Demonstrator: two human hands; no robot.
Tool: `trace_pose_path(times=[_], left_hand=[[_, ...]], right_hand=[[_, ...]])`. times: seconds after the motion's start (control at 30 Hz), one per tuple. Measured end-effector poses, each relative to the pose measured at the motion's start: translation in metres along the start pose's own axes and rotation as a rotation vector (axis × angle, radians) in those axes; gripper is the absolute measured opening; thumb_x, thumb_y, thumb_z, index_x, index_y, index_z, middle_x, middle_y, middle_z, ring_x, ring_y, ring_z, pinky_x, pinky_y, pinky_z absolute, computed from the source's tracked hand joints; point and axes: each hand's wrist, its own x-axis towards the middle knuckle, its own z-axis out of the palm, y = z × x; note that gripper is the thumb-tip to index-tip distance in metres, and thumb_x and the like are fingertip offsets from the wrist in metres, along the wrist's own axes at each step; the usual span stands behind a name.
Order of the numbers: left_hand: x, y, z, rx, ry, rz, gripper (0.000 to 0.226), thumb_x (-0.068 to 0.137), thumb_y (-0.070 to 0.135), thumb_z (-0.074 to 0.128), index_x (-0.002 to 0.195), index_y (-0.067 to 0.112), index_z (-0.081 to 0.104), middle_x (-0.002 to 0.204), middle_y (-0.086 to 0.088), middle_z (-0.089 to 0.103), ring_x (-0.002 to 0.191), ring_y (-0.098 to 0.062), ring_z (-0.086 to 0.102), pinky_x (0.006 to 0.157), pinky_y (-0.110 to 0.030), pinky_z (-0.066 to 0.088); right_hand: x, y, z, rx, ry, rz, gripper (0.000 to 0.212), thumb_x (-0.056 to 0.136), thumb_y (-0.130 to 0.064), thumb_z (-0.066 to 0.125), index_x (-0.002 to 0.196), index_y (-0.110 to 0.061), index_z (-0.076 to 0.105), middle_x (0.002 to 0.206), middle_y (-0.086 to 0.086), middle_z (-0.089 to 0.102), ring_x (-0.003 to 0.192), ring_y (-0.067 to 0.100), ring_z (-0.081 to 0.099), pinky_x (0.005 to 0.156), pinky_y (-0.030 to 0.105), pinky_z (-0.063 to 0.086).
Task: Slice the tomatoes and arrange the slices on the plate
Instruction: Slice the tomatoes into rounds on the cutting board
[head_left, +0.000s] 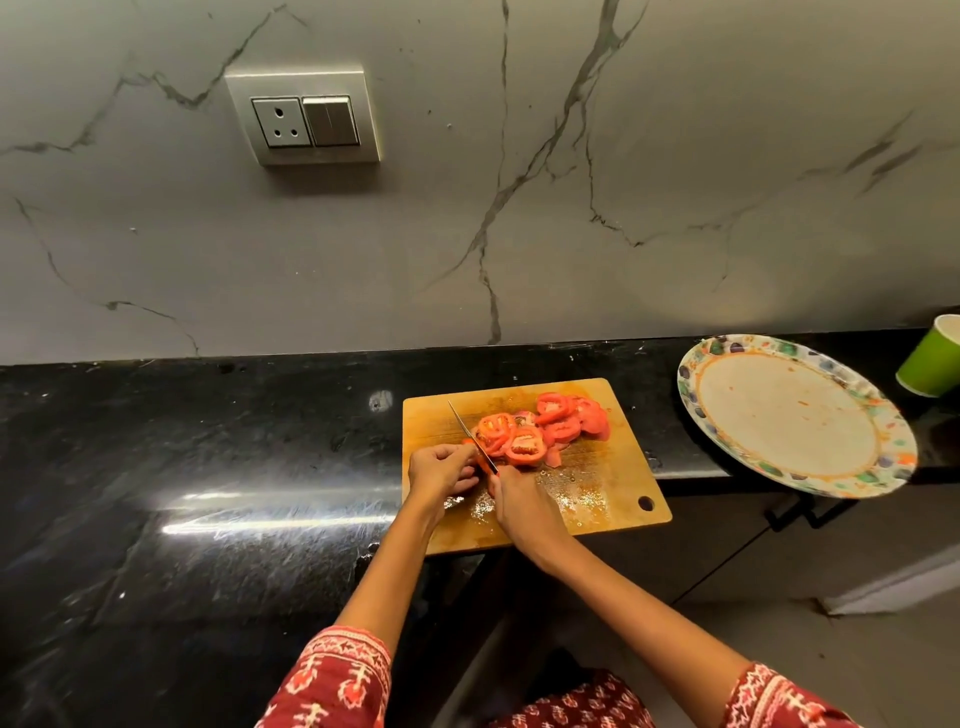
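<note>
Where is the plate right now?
In the head view, the plate sits empty at the right on the black counter, between the cutting board and the green cup.

Both bare forearms rise from the bottom of the frame, out of red sleeves with a pale printed pattern (337, 675), and converge toward the centre. The left hand (441, 470) sits just left of centre, knuckles up, fingers curled inward and pinching something small and red at its fingertips. The right hand (517, 501), immediately to its right and nearly touching it, is closed in a grip, wrist angled toward the upper left.
</note>
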Motion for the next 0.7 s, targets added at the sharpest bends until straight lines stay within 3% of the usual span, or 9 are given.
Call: trace_pose_path(times=[0.27, 0.53, 0.7], left_hand=[[0.0, 0.002, 0.001, 0.134, -0.008, 0.082, 0.009, 0.08, 0.015, 0.069, 0.078, 0.006, 0.07, 0.067, -0.006, 0.064, 0.058, -0.009, 0.058, 0.046, -0.015, 0.048], [0.004, 0.001, -0.001, 0.064, -0.044, 0.015, 0.014, 0.083, 0.019, 0.067, 0.075, 0.008, 0.066, 0.076, -0.007, 0.066, 0.071, -0.013, 0.063, 0.058, -0.022, 0.056], [0.003, 0.0, 0.0, 0.041, 0.025, 0.044, 0.01, 0.081, 0.016, 0.069, 0.076, 0.008, 0.067, 0.071, -0.006, 0.066, 0.064, -0.012, 0.062, 0.052, -0.018, 0.055]], right_hand=[[0.009, -0.001, -0.002, -0.059, -0.008, 0.001, 0.033, 0.103, -0.026, 0.027, 0.109, -0.003, 0.049, 0.102, 0.018, 0.064, 0.094, 0.035, 0.061, 0.068, 0.037, 0.039], [0.0, 0.007, 0.004, -0.045, 0.003, -0.022, 0.032, 0.103, -0.027, 0.029, 0.114, -0.005, 0.049, 0.106, 0.015, 0.06, 0.097, 0.033, 0.059, 0.068, 0.034, 0.035], [0.009, 0.0, 0.006, -0.058, -0.001, 0.01, 0.033, 0.102, -0.026, 0.03, 0.109, -0.002, 0.053, 0.105, 0.017, 0.061, 0.095, 0.033, 0.059, 0.067, 0.033, 0.036]])
